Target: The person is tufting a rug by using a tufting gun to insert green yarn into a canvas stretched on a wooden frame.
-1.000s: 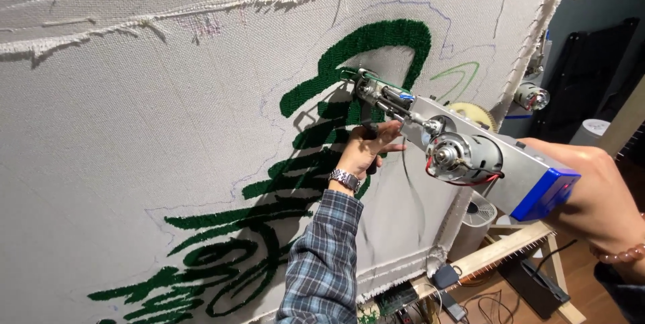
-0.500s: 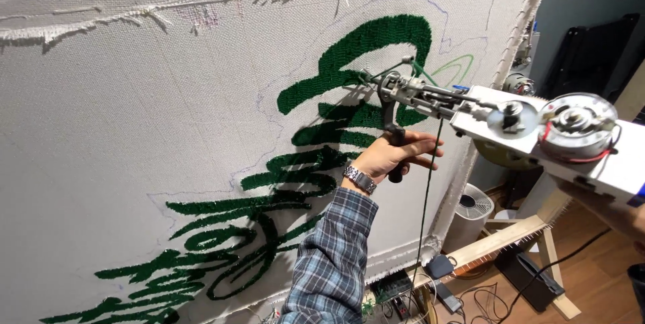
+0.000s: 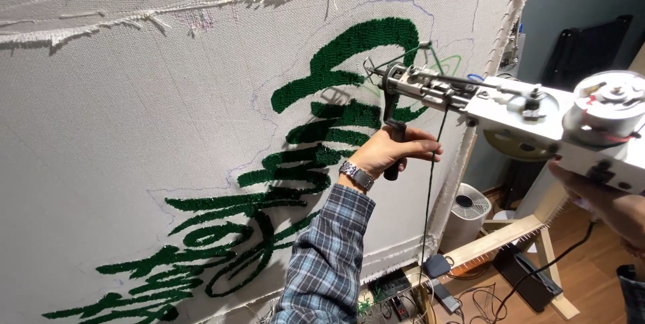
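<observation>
The left hand [image 3: 396,151] is wrapped in a closed fist around the dark front grip [image 3: 394,149] of a metal tufting gun [image 3: 510,105], fingers curled over the handle and thumb across the top. A silver metal-link wristwatch [image 3: 357,175] sits on that wrist, above a blue-grey plaid shirt sleeve [image 3: 326,263] that rises from the bottom of the view.

The gun is held roughly level, its needle end pointing left toward the cloth. It has a white, boxy body with a round wheel on top, a silver cylindrical motor [image 3: 608,105] with a red band at the rear, and a front section of bare steel rods and links. Whether the needle tip touches the cloth cannot be told. A thin green yarn strand [image 3: 430,189] hangs down from the front of the gun, just right of the fist.

The right hand [image 3: 608,206] is at the right edge beneath the motor end, supporting the gun from below; its fingers are mostly hidden, so how far they are curled cannot be told.

Beyond the gun stands a large off-white woven backing cloth [image 3: 134,129], stretched upright with frayed edges along the top. On it are thick dark green tufted strokes [image 3: 309,156] forming a brush-like design, with faint drawn outlines around it.

Lower right, a pale wooden frame rail [image 3: 504,240] slants across, with a small white round appliance [image 3: 465,213] on the wooden floor [image 3: 591,284] and black cables [image 3: 537,277] near it.
</observation>
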